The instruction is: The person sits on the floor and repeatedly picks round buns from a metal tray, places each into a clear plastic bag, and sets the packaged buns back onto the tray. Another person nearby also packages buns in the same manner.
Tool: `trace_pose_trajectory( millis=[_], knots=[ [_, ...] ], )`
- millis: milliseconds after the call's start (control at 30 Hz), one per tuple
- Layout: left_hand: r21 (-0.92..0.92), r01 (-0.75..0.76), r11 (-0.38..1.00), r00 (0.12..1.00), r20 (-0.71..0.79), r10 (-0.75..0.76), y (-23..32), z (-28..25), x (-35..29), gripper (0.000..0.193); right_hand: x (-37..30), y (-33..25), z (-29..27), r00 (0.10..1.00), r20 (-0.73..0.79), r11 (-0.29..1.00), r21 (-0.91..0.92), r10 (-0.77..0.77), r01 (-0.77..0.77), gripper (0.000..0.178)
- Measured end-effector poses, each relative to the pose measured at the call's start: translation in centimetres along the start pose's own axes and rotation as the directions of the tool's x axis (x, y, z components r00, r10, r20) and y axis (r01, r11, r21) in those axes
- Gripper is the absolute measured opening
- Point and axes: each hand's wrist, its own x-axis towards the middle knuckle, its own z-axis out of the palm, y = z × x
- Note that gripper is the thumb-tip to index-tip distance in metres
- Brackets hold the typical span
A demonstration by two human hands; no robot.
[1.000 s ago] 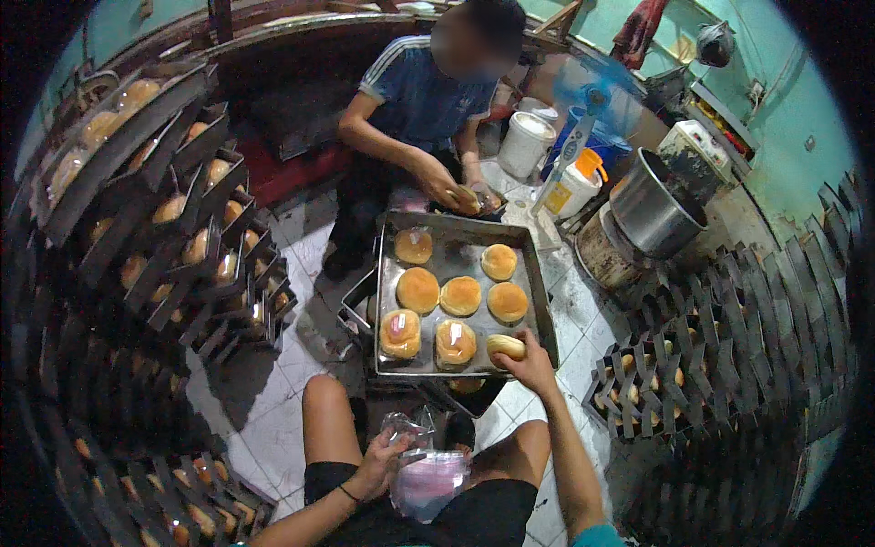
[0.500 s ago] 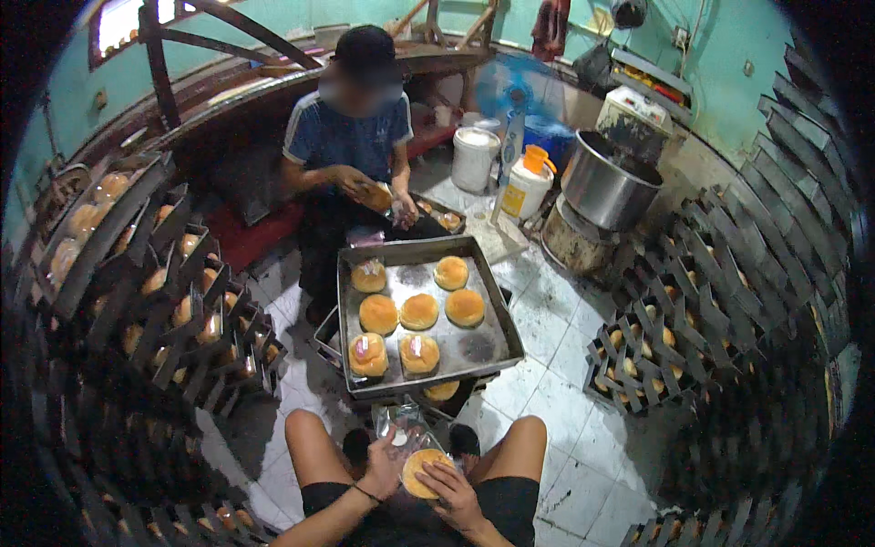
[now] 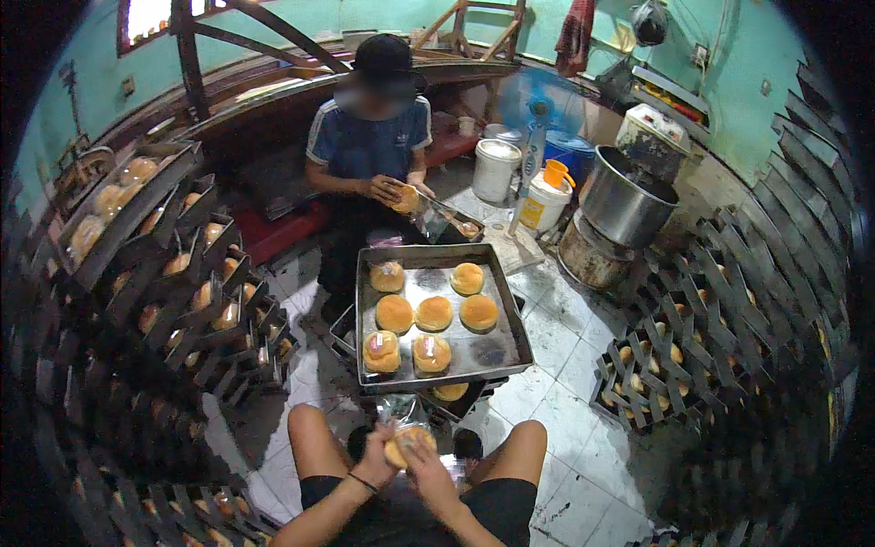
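Near, between the person's knees, the left hand (image 3: pixel 372 463) has its fingers clamped on a clear bag (image 3: pixel 397 407); the right hand (image 3: pixel 428 472) grips a bun (image 3: pixel 399 450) against it. Farther off, a tray (image 3: pixel 497 352) carries seven buns.

Showed dull, stained metal in the tray (image 3: pixel 494 352), with smooth crust on the buns (image 3: pixel 433 314). Included clear, glossy plastic in the near bag (image 3: pixel 397 407). Displayed shiny metal in the far-right bowl (image 3: pixel 627 199), smooth plastic in the far bucket (image 3: pixel 496 173), matt cloth in the far towel (image 3: pixel 575 38), wood in the far frame (image 3: pixel 519 33), and smudged, smooth floor tiles (image 3: pixel 524 397).
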Motion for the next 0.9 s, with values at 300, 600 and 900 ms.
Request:
trace_pose_trajectory(
  millis=[300,600,900],
  knots=[
    [-0.027,0.046,0.999,0.999,-0.002,-0.046,-0.3,-3.1,1.0,0.070,-0.5,0.3,1.7,0.975,0.222,0.989,-0.144,0.016,0.017,0.074],
    [0.129,0.044,0.991,0.999,-0.022,-0.042,-0.4,-3.2,0.9,0.030,0.6,-0.2,1.6,0.992,-0.002,0.984,-0.123,0.127,-0.127,0.063],
    [0.037,0.087,0.995,0.984,0.155,-0.092,-0.3,-2.1,-1.7,0.036,0.3,0.0,3.3,0.982,-0.004,0.980,0.061,0.190,-0.189,0.061]
  ],
)
